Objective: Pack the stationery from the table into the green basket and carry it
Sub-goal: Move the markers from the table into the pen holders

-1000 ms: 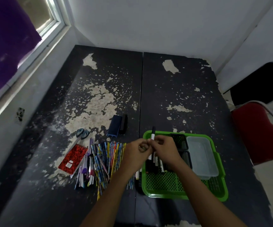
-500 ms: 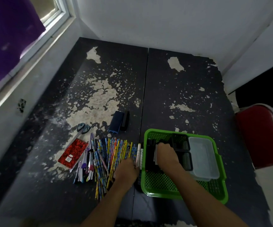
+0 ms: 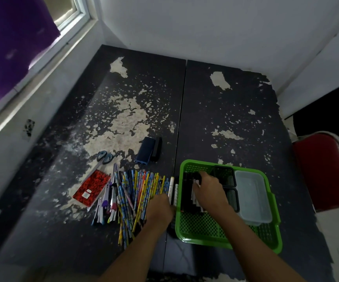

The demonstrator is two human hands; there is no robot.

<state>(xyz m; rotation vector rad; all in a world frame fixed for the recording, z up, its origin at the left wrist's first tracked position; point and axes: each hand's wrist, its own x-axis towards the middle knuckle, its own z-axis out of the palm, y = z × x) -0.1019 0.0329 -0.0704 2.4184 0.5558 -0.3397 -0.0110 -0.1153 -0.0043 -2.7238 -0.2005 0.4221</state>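
The right hand (image 3: 209, 190) rests with curled fingers on markers (image 3: 189, 192) inside the green basket (image 3: 205, 226) on the table (image 3: 235, 123), and should lay them parallel while the left hand (image 3: 160, 208), grasp unclear, gathers pencils (image 3: 140, 192) alongside.

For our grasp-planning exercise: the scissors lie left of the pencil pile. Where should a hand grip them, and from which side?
Grip the scissors at the blue-grey handles, the far end, coming from above and the far left. The handles lie on bare table; the blade end points towards the red packet and seems to run under or against it, so that end is crowded. This is a judgement from one view.
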